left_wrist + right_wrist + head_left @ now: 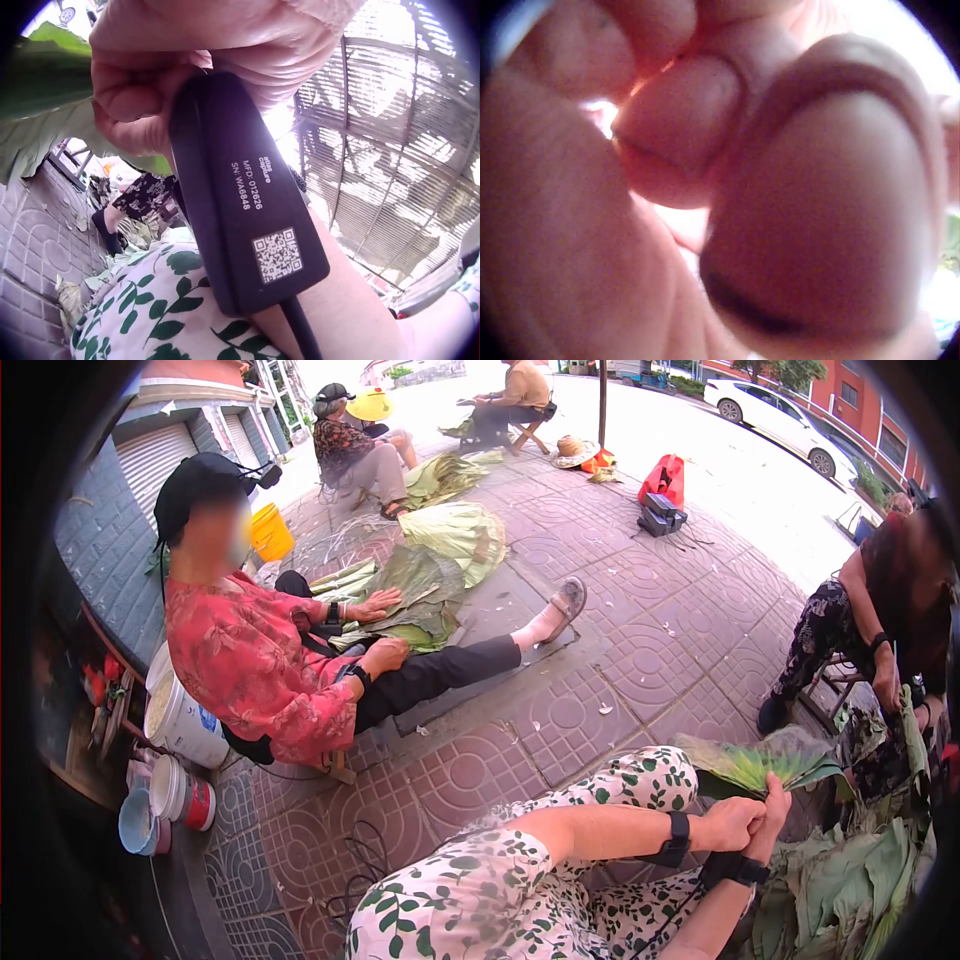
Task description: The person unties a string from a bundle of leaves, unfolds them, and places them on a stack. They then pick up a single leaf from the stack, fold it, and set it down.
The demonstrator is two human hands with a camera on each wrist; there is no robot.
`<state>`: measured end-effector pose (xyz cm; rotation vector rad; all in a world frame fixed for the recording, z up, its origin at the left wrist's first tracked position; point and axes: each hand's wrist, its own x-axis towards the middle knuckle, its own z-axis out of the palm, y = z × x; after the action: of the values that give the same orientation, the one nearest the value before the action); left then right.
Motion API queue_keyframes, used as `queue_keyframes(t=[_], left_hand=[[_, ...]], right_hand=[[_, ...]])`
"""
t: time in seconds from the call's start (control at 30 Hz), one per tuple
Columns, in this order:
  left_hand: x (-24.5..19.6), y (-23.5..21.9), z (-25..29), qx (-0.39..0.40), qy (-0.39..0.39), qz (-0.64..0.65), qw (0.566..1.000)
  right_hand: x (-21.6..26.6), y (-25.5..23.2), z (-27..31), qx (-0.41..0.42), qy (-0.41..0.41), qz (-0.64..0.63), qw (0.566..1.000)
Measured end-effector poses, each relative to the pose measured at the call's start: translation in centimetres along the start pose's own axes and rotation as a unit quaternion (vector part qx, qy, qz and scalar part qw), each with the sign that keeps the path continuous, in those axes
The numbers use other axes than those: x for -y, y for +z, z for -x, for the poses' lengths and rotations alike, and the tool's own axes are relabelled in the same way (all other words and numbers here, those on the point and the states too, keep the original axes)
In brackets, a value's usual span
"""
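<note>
A spread, fan-like bundle of green leaves (765,760) points away from both hands, over the wearer's patterned trousers. The right hand (768,815) grips its narrow base, thumb and fingers pointing up along it. Close against it, the left hand (728,824) is curled at the same base. In the left wrist view, the left hand's fingers (131,112) are bent, with a broad green leaf (45,82) just beyond them. Curled fingers (825,210) fill the right wrist view and hide what lies between them.
A heap of large leaves (840,890) lies beside the wearer at lower right. A person in a red top (260,650) sits at left, hands near more leaves (415,595). Another person (870,600) sits at right. White buckets (190,725) stand by the wall.
</note>
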<state>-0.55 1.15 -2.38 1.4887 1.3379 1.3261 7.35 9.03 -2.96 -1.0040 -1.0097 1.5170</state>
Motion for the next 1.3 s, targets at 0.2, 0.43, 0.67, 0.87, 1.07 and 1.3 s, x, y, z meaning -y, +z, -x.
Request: queue_keyframes(t=[0.2,0.43,0.67,0.87,1.07,1.3], left_hand=[[-0.3,-0.2,0.1,0.004,-0.011,-0.001,1.0],[-0.1,-0.3,0.1,0.007,-0.003,-0.013,1.0],[-0.1,-0.4,0.0,0.0,-0.002,-0.009,1.0],[0.2,-0.4,0.0,0.002,-0.003,-0.01,1.0],[0.0,-0.5,0.0,0.003,-0.012,-0.015,1.0],[0.0,-0.5,0.0,0.004,-0.005,-0.018,1.0]], right_hand=[[-0.1,0.1,-0.1,-0.002,0.005,-0.003,1.0],[0.1,0.4,0.0,-0.01,0.014,0.019,1.0],[-0.1,0.6,-0.1,-0.031,0.028,0.035,0.999],[-0.1,0.0,-0.6,0.028,0.04,0.046,0.998],[0.3,0.3,0.1,0.041,0.027,0.038,0.998],[0.0,-0.1,-0.4,0.018,0.03,0.064,0.997]])
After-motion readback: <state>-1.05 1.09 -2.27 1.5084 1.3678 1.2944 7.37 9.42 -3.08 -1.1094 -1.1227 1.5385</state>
